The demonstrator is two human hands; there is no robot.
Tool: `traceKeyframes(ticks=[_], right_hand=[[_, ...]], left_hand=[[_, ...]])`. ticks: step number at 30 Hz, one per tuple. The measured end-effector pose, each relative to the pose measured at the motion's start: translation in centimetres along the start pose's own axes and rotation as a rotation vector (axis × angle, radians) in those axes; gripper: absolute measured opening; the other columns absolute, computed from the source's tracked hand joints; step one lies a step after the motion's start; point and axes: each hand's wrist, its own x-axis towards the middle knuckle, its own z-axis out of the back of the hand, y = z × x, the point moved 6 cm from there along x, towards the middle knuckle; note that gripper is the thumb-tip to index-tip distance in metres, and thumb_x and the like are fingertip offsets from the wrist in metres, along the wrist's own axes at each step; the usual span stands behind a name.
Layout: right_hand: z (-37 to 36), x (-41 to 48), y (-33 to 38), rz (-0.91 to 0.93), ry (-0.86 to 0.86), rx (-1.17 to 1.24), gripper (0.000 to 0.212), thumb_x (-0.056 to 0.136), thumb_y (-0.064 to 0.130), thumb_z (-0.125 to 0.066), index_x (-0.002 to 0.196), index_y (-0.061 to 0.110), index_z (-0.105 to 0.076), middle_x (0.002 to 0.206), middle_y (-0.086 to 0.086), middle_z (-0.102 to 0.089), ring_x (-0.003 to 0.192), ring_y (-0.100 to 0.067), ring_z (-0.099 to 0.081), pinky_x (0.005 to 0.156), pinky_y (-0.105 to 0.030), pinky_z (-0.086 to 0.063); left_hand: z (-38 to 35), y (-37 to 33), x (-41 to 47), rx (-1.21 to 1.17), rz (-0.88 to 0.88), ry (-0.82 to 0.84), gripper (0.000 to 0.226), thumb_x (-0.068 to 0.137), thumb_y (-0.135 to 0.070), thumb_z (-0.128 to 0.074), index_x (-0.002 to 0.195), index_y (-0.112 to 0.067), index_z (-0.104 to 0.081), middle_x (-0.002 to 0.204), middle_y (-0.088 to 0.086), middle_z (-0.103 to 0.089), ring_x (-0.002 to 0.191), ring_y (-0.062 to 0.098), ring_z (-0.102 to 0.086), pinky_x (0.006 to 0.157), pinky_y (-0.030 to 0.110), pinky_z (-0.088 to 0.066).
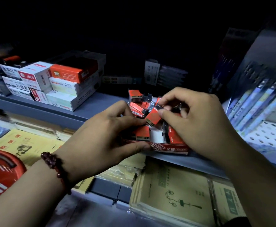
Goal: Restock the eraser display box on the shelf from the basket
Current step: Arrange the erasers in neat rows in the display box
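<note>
A red eraser display box [171, 149] marked 2B sits at the front edge of the grey shelf [91, 107]. Several red-and-black erasers [134, 95] lie jumbled inside it. My right hand [197, 122] pinches one red eraser [152, 118] between thumb and fingers above the box. My left hand [104, 136], with a beaded bracelet on the wrist, touches that eraser's left end with its fingertips while its thumb presses the box's front wall. The red basket [0, 171] shows at the lower left edge.
Stacked white and orange stationery boxes [63, 82] fill the shelf's left. Pen packs [255, 104] lean on a white perforated shelf at the right. Yellow and brown exercise books [171, 194] lie on the lower shelf beneath my hands. The back of the shelf is dark.
</note>
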Motion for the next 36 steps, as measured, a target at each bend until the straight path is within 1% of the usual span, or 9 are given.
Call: traceKeyframes(ticks=[4,9,10,14,17,23,29,33,36], right_hand=[[-0.1,0.3,-0.5,0.002,0.117,0.018,0.014,0.092,0.010,-0.072,0.089,0.023,-0.076,0.053,0.035,-0.054,0.050,0.002,-0.053,0.049,-0.005,-0.036],[0.5,0.6,-1.0,0.001,0.060,0.095,0.016,0.093,0.014,-0.072,0.088,0.029,-0.075,0.056,-0.007,-0.056,0.055,-0.028,-0.049,0.048,-0.023,-0.037],[0.6,0.6,-1.0,0.012,0.035,0.094,0.016,0.093,0.013,-0.072,0.089,0.029,-0.075,0.059,-0.011,-0.056,0.055,-0.027,-0.050,0.049,-0.024,-0.039],[0.5,0.8,-0.3,0.039,0.021,0.061,0.018,0.091,0.010,-0.071,0.087,0.027,-0.076,0.057,0.004,-0.056,0.054,-0.022,-0.052,0.051,-0.025,-0.041],[-0.2,0.7,-0.3,0.033,0.107,0.035,0.018,0.091,0.011,-0.070,0.086,0.027,-0.076,0.060,0.002,-0.064,0.053,-0.021,-0.053,0.049,-0.024,-0.041],[-0.4,0.8,-0.6,0.017,0.127,0.033,0.019,0.092,0.011,-0.069,0.086,0.027,-0.076,0.055,0.004,-0.059,0.051,-0.020,-0.052,0.047,-0.023,-0.039],[-0.7,0.8,0.2,0.047,0.091,-0.105,0.018,0.093,0.010,-0.068,0.092,0.026,-0.076,0.085,0.013,-0.065,0.074,-0.002,-0.057,0.063,-0.008,-0.039],[-1.5,0.6,0.1,-0.008,0.232,-0.153,0.015,0.095,0.016,-0.068,0.091,0.028,-0.078,0.055,0.021,-0.051,0.064,0.015,-0.055,0.056,-0.002,-0.037],[-1.3,0.8,0.4,-0.003,0.234,-0.178,0.013,0.094,0.018,-0.069,0.090,0.027,-0.078,0.055,0.020,-0.047,0.064,0.020,-0.053,0.056,0.001,-0.036]], left_hand=[[0.0,0.3,0.1,-0.039,0.004,-0.007,0.054,0.079,-0.071,-0.062,0.122,-0.039,-0.068,0.105,-0.019,-0.051,0.092,-0.002,-0.062,0.080,0.029,-0.055],[-0.2,0.6,0.1,-0.071,0.018,-0.020,0.054,0.078,-0.072,-0.064,0.120,-0.040,-0.067,0.113,-0.020,-0.051,0.098,0.000,-0.063,0.082,0.031,-0.056],[-0.3,0.7,0.1,-0.076,0.016,-0.020,0.053,0.078,-0.071,-0.065,0.120,-0.039,-0.067,0.113,-0.019,-0.052,0.099,0.000,-0.063,0.083,0.031,-0.055],[-0.4,0.8,0.3,-0.080,0.002,-0.030,0.053,0.078,-0.068,-0.068,0.120,-0.037,-0.068,0.112,-0.018,-0.053,0.102,0.002,-0.062,0.086,0.029,-0.053],[-0.5,0.8,0.2,-0.086,-0.006,-0.033,0.053,0.078,-0.067,-0.068,0.120,-0.034,-0.068,0.113,-0.016,-0.053,0.103,0.004,-0.062,0.086,0.028,-0.053],[-0.6,0.9,0.1,-0.111,-0.006,-0.028,0.053,0.079,-0.066,-0.068,0.121,-0.034,-0.067,0.115,-0.015,-0.052,0.106,0.007,-0.062,0.088,0.027,-0.053],[-0.7,1.0,0.0,-0.116,-0.013,-0.031,0.053,0.080,-0.066,-0.068,0.123,-0.035,-0.066,0.116,-0.017,-0.052,0.106,0.005,-0.062,0.087,0.029,-0.054],[-0.8,1.1,0.0,-0.129,-0.005,-0.034,0.052,0.080,-0.064,-0.068,0.123,-0.034,-0.066,0.116,-0.015,-0.052,0.106,0.006,-0.062,0.088,0.029,-0.054],[-0.9,1.1,-0.1,-0.133,0.000,-0.036,0.053,0.080,-0.064,-0.068,0.122,-0.033,-0.067,0.116,-0.014,-0.052,0.106,0.009,-0.062,0.088,0.029,-0.054]])
